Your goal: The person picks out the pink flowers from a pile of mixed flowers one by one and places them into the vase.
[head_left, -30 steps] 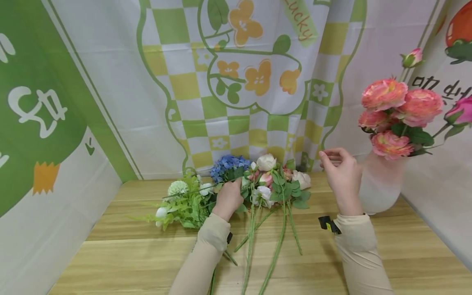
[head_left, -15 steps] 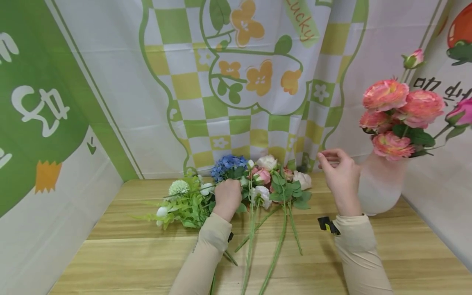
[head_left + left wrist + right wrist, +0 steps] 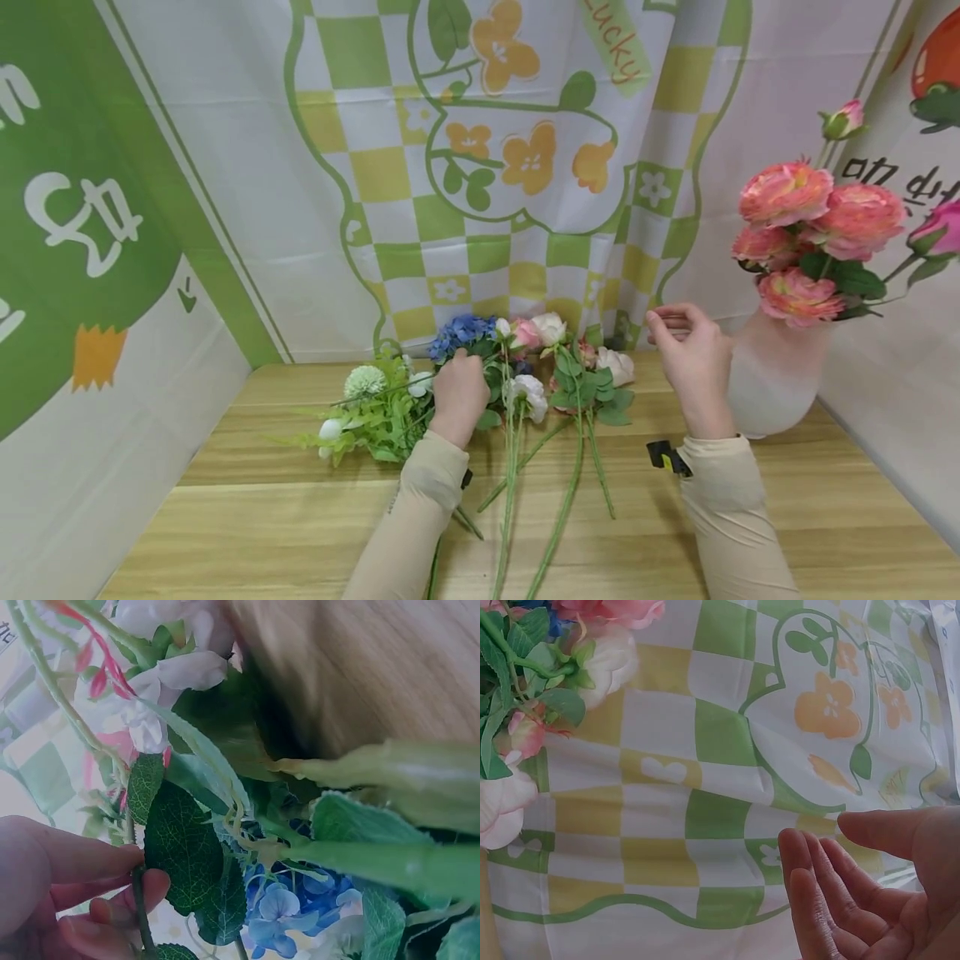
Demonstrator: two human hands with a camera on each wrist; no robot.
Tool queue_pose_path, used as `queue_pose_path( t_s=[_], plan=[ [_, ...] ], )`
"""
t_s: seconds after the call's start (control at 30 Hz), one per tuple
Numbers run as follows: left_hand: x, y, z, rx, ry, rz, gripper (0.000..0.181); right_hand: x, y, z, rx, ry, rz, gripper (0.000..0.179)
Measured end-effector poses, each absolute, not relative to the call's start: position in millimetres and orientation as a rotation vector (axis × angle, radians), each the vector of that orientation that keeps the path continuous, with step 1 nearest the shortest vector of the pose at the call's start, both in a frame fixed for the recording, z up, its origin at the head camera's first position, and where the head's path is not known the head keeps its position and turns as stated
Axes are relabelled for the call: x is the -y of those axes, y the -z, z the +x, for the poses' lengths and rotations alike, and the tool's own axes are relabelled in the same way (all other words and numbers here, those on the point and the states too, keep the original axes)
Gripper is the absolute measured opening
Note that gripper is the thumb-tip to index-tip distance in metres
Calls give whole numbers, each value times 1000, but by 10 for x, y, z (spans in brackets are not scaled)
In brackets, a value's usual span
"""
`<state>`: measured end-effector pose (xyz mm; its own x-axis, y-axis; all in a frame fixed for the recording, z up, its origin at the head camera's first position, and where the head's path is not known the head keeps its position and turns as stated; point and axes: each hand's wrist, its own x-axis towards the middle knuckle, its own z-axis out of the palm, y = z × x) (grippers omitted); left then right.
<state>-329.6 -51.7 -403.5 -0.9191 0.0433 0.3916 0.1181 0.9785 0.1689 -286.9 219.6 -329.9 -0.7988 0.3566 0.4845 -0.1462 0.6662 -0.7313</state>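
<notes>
Among the flowers on the table, my left hand (image 3: 459, 392) pinches a thin leafy stem (image 3: 139, 900) between thumb and fingers, as the left wrist view shows. Dark green leaves (image 3: 182, 847) hang beside the fingertips; which bloom the stem bears is hidden. Near this hand lie a blue hydrangea (image 3: 461, 333), a pink rose (image 3: 527, 333), white roses (image 3: 529, 396) and a green-white pompom flower (image 3: 365, 382). My right hand (image 3: 693, 358) hovers left of the vase (image 3: 776, 383), fingers loosely bent and holding nothing. The right wrist view shows its fingertips apart from the thumb.
Coral peonies (image 3: 858, 221) and pink rosebuds stand in the vase at the right. Long green stems (image 3: 570, 500) stretch toward the front of the wooden table (image 3: 285, 533). A checkered cloth (image 3: 408, 217) hangs behind, with printed walls at both sides.
My left hand has shifted slightly left and away from the white rose. The pink rose has moved up and back beside the hydrangea. My right hand stays nearly still.
</notes>
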Motion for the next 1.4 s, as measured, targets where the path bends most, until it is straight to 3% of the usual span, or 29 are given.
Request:
queue_pose_path(
  t_s=[0.13, 0.23, 0.9, 1.4],
  plan=[
    [540, 4027, -3298, 2685, 275, -140, 29, -2197, 3310, -2882, 2265, -1063, -156, 38],
    [547, 4007, -3301, 2636, 277, -146, 34, -2199, 3318, -2888, 2262, -1058, -148, 37],
    [510, 3938, -3337, 2397, 415, -165, 17, -2194, 3326, -2901, 2277, -1071, -144, 37],
    [478, 3801, -3313, 2206, 823, -221, 19, -2124, 3352, -2925, 2309, -1078, -114, 38]
  ],
)
